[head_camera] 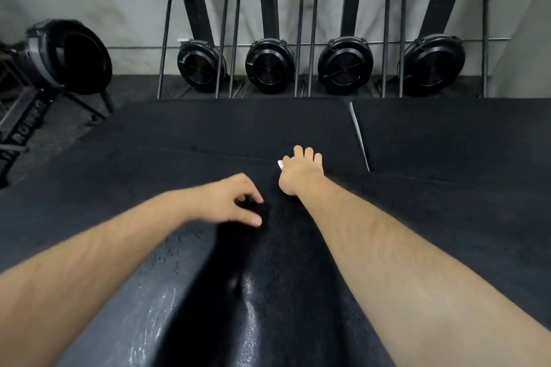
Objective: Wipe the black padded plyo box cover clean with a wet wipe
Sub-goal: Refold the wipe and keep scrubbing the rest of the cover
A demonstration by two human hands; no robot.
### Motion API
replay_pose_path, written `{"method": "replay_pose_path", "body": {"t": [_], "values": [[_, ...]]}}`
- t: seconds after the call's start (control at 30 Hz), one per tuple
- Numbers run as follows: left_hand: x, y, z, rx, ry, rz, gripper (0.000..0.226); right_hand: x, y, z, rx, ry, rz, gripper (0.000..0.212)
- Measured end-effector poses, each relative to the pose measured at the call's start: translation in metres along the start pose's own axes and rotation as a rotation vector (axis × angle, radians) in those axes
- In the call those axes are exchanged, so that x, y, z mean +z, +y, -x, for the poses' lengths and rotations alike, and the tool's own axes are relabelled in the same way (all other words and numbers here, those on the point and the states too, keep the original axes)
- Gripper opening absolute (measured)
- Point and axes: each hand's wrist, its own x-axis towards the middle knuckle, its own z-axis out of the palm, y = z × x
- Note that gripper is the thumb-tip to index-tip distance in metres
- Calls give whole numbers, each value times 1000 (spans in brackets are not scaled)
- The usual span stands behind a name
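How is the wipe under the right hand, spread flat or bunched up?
Cannot tell. The right hand covers most of the wipe on the black cover; only a small white corner shows beside the fingers.

both arms are bare right out to the fingertips. the left forearm (104, 262) and right forearm (402, 247) carry fine dark hair, which shows most clearly along the top of the right one. the wrists are bare as well. the left hand (231, 202) has a thumbnail (256, 220) that looks short and pale, though blur softens it. the right hand (301, 173) shows rounded knuckles.
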Motion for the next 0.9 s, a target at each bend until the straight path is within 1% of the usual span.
{"method": "replay_pose_path", "body": {"t": [0.03,0.07,0.1,0.17,0.2,0.23,0.3,0.33,0.4,0.57,0.7,0.9], "values": [[-10,-11,-16,3,123,39,49,2,1,0,-25,-13,46,52],[-18,-21,-35,-24,201,-4,46,4,3,0,-40,-37,55,55],[-21,-29,-52,-74,231,-80,55,5,6,-1,-47,-56,45,56],[-22,-39,-79,-240,214,-230,76,5,11,-5,-51,-54,33,54],[-20,-44,-88,-312,183,-273,82,7,11,-8,-49,-51,17,52],[-18,-47,-94,-351,152,-296,86,8,12,-10,-41,-48,-2,53],[-16,-53,-98,-392,159,-302,91,11,12,-17,-37,-52,-22,62],[-16,-53,-100,-408,178,-306,94,12,11,-20,-38,-61,-21,67],[-18,-52,-101,-417,202,-351,102,7,11,-24,-53,-63,-11,69],[-23,-32,-103,-434,212,-415,104,-11,31,-27,-125,-83,-128,56],[-17,1,-110,-498,145,-415,113,-16,59,-21,-115,-112,-140,49],[3,76,-129,-476,31,-419,117,-24,133,8,-42,-129,-88,45]]}}
